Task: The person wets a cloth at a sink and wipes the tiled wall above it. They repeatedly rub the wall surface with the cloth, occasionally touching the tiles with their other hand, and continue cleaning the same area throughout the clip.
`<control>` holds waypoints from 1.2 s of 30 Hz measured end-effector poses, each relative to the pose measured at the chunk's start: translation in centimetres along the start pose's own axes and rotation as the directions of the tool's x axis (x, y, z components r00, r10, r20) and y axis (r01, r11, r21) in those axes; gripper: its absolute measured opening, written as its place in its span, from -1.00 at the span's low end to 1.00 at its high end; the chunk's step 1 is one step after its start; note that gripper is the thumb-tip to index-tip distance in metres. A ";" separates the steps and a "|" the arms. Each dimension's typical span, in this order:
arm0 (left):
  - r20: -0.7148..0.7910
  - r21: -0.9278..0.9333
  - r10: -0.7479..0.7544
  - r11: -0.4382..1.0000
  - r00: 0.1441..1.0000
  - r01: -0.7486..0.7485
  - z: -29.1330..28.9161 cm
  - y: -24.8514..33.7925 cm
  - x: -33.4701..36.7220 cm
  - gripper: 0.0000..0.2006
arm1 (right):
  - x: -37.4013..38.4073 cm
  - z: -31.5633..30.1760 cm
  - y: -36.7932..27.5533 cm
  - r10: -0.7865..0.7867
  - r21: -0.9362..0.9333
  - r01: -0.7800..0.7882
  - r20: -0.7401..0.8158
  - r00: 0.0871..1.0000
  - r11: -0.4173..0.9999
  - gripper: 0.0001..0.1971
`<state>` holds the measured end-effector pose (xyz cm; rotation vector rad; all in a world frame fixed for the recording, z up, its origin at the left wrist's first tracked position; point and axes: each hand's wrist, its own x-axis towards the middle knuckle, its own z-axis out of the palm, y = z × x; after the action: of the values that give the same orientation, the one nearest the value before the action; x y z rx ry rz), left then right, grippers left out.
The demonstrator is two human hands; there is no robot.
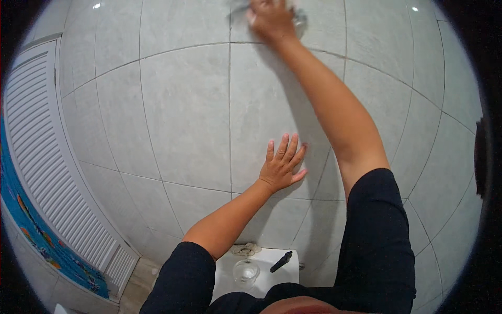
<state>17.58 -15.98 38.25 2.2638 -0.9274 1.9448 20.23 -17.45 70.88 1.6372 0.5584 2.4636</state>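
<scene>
My left hand [283, 165] lies flat against the grey tiled wall [185, 120], fingers spread, holding nothing. Higher up, my right hand [272, 22] is at the wall near the top edge of the picture, its arm stretched out. Motion blurs its fingers, which look curled over a greyish, blurred thing [300, 21] pressed to the tiles. What kind of thing that is cannot be made out. Both arms come out of short black sleeves.
Below my arms is a white ledge, like a cistern lid [226, 280]. On it are a clear bowl [246, 272] with something white inside, a slim black object [281, 261] and a crumpled beige cloth [246, 249]. A white louvred door [57, 157] stands at the left beside a blue patterned curtain-like panel [39, 235].
</scene>
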 end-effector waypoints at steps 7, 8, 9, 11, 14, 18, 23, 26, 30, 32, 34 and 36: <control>-0.032 0.011 -0.007 1.000 0.999 0.008 -0.4 -1.3 -0.2 -0.30 | 1.4 -3.2 0.5 0.161 0.091 -0.182 0.206 0.965 0.979 -0.66; -0.037 -0.007 -0.008 1.000 0.999 0.007 -0.3 -0.6 -0.1 -0.31 | 1.9 -1.4 1.5 0.165 0.077 -0.166 0.025 0.986 0.983 -0.68; -0.041 -0.018 -0.008 1.000 0.999 0.007 -0.2 -0.1 0.1 -0.32 | 2.5 0.3 1.8 0.160 0.065 -0.151 -0.160 0.974 0.986 -0.70; -0.039 -0.052 -0.015 0.999 0.999 0.013 0.0 0.3 0.2 -0.33 | 4.5 0.5 -0.5 0.173 0.166 -0.225 0.278 0.945 0.960 -0.69; 0.012 -0.074 -0.024 0.997 1.000 0.024 -0.2 -0.1 0.2 -0.31 | 1.5 1.4 -6.0 -0.108 0.212 0.104 0.008 0.994 0.972 -0.71; 0.014 0.006 -0.014 1.000 1.000 0.014 0.2 -1.1 -0.6 -0.31 | -4.2 -2.3 -3.9 -0.227 0.431 0.186 0.046 0.973 0.883 -0.73; -0.005 0.038 -0.029 0.999 1.000 0.030 -0.4 -0.5 0.0 -0.27 | -1.3 -6.4 10.9 0.264 -0.013 -0.267 -0.104 0.959 0.964 -0.79; 0.017 0.006 -0.020 1.000 1.000 0.020 -0.1 0.4 0.3 -0.24 | 0.5 -4.9 13.2 0.392 -0.179 -0.382 0.024 0.919 0.907 -0.78; -0.005 0.012 -0.013 1.000 1.000 0.013 -0.2 -0.2 0.0 -0.25 | -5.1 -4.8 6.9 -0.101 0.033 0.099 0.037 0.994 0.995 -0.73; -0.059 -0.010 -0.007 1.000 0.998 0.007 -0.5 -0.8 0.4 -0.31 | -8.3 -6.8 6.4 -0.223 0.154 0.225 -0.030 0.974 0.962 -0.71; -0.061 0.004 -0.008 1.000 0.998 0.008 -1.0 -1.3 1.7 -0.33 | -10.6 -8.3 11.0 -0.178 0.107 0.173 0.040 0.983 0.979 -0.67; -0.075 0.009 0.021 1.000 0.997 -0.021 -1.5 -0.7 4.3 -0.36 | -11.1 -9.8 18.7 0.075 -0.124 -0.062 0.107 0.991 0.990 -0.64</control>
<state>16.73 -16.67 42.73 2.1772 -0.9404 2.0305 17.49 -40.35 64.94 1.7600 0.3366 2.3818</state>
